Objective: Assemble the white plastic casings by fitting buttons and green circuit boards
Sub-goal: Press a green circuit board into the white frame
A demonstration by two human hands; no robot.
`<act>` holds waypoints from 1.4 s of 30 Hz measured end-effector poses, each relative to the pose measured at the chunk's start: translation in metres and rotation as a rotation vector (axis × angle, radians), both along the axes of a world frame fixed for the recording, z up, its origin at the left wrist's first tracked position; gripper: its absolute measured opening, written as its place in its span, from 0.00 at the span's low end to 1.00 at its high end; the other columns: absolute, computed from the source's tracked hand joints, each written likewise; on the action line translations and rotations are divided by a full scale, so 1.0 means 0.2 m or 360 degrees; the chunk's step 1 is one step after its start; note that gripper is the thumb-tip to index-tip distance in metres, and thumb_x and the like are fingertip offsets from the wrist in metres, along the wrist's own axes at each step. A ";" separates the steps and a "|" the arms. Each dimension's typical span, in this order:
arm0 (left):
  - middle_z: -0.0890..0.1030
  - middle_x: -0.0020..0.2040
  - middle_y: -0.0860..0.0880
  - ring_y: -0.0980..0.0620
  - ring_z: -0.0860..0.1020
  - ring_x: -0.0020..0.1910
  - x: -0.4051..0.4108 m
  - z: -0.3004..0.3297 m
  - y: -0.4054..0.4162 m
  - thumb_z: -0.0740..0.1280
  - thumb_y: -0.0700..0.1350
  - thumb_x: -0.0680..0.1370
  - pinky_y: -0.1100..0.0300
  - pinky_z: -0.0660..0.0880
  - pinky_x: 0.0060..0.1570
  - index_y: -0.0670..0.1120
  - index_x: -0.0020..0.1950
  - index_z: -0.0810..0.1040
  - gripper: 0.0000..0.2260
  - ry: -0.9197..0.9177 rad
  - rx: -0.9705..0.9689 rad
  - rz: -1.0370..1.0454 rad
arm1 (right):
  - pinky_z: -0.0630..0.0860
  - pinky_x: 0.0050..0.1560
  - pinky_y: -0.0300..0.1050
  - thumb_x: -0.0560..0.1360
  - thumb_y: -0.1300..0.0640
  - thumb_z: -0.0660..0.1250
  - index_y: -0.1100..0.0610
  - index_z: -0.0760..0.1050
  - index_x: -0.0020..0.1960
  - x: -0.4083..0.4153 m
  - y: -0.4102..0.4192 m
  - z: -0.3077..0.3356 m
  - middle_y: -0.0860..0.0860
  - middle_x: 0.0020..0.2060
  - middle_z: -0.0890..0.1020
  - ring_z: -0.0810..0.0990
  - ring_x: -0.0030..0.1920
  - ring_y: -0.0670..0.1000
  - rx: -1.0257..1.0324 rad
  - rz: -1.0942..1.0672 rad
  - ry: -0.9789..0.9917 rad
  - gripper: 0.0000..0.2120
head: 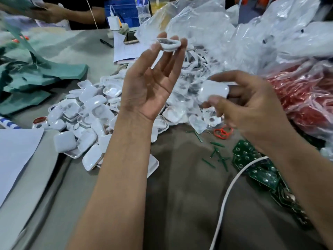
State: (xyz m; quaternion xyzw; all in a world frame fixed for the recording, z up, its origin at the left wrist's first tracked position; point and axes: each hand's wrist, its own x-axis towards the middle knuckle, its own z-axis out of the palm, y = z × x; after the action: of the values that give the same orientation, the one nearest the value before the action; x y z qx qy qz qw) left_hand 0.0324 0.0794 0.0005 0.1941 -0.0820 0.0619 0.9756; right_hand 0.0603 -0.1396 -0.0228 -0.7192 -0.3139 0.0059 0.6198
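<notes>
Left hand (149,83) raised palm-up, fingertips pinching a white oval plastic casing shell (170,45) above the heap of white casings (86,112). Right hand (252,109) gripped a second white rounded casing (214,91), right of the heap.

Two hands, each holding one white casing: left (170,44), right (213,90). Casing heap (86,112) uncountable. One phone (131,37), one pen (106,43).
</notes>
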 end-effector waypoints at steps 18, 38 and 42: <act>0.85 0.58 0.46 0.47 0.84 0.56 0.10 -0.18 -0.35 0.71 0.27 0.68 0.54 0.80 0.60 0.46 0.52 0.84 0.19 -0.0043 0.0741 -0.0136 | 0.60 0.26 0.38 0.83 0.64 0.56 0.51 0.82 0.63 0.07 -0.23 0.00 0.52 0.36 0.76 0.68 0.34 0.48 0.0951 0.0185 0.0959 0.20; 0.86 0.53 0.45 0.47 0.85 0.53 0.11 -0.22 -0.46 0.71 0.24 0.66 0.57 0.81 0.48 0.40 0.54 0.78 0.20 0.0022 0.1031 0.0245 | 0.77 0.32 0.38 0.84 0.61 0.63 0.63 0.77 0.56 0.06 -0.22 0.04 0.57 0.42 0.87 0.87 0.41 0.51 0.1116 -0.0301 0.0919 0.06; 0.86 0.54 0.44 0.44 0.84 0.55 0.11 -0.22 -0.46 0.72 0.24 0.67 0.54 0.82 0.50 0.38 0.57 0.77 0.21 0.0048 0.1070 0.0262 | 0.71 0.27 0.36 0.81 0.64 0.68 0.63 0.74 0.59 0.05 -0.21 0.03 0.60 0.41 0.86 0.82 0.34 0.51 0.0973 -0.0308 0.0728 0.07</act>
State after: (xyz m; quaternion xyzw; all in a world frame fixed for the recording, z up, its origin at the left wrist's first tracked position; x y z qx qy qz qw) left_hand 0.0552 -0.0125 -0.0444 0.5114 -0.0675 0.1072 0.8500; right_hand 0.0708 -0.1822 -0.0167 -0.5079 -0.0857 0.0137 0.8570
